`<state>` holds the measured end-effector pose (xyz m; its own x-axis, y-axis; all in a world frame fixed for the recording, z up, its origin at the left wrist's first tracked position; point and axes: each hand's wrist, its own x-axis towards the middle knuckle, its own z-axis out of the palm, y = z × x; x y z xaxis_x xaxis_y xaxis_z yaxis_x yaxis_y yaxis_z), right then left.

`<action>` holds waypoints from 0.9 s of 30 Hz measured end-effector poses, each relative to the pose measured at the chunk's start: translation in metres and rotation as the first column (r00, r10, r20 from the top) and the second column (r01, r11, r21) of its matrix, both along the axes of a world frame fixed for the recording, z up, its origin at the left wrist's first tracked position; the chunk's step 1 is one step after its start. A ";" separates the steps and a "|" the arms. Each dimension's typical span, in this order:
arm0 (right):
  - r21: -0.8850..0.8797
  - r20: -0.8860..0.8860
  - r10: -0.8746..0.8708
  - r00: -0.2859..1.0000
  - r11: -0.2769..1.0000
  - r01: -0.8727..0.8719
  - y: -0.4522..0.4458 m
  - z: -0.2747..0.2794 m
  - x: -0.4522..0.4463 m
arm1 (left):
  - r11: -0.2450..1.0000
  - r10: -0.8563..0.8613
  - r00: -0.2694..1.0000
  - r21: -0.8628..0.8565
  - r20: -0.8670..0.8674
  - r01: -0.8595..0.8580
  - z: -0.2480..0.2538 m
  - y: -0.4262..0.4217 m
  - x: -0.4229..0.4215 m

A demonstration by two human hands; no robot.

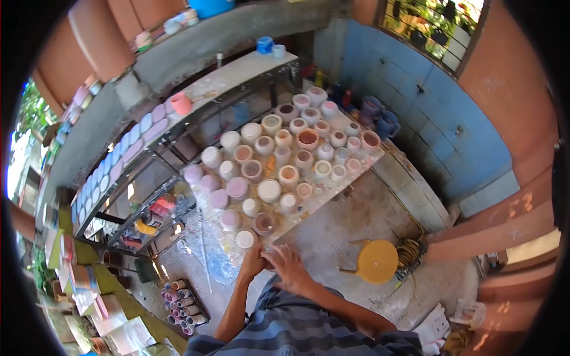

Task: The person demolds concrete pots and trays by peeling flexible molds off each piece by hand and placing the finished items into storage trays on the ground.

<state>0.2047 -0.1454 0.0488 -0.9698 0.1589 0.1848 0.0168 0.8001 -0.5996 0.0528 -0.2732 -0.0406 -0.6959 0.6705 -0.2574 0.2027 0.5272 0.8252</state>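
Note:
My left hand [253, 263] is closed at the near corner of a paint-spattered table [279, 228], just below a white pot [244, 239]. What its fingers hold, if anything, is hidden. Right beside it is my right hand [288, 265], its fingers spread and reaching toward the left hand; I see nothing in it. A brown-topped pot [264, 224] stands just beyond both hands. Many small pots, white, pink and lilac, cover the table, among them a wide white one [269, 190] and a dark red-brown one [308, 139].
A long shelf [237, 74] on the left bears lilac and pale blue pieces and a coral pot [180, 103]. A yellow round stool [377, 261] stands on the floor at right. A crate of small pots [185, 305] sits at lower left. Blue pitchers [387, 123] stand by the blue wall.

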 end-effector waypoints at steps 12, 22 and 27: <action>-0.511 0.068 -0.528 0.846 0.710 0.484 0.217 -0.071 0.007 | 0.722 -0.512 0.189 0.539 0.838 -0.433 0.093 0.230 -0.018; -0.807 -0.007 -0.722 0.692 0.412 0.423 0.499 -0.026 -0.125 | 0.863 0.034 0.779 0.375 0.627 -0.339 0.017 0.330 -0.107; -0.356 -0.112 -0.634 0.765 0.744 0.565 0.617 -0.063 -0.217 | 0.847 0.365 0.721 0.111 0.589 -0.519 0.036 0.329 -0.092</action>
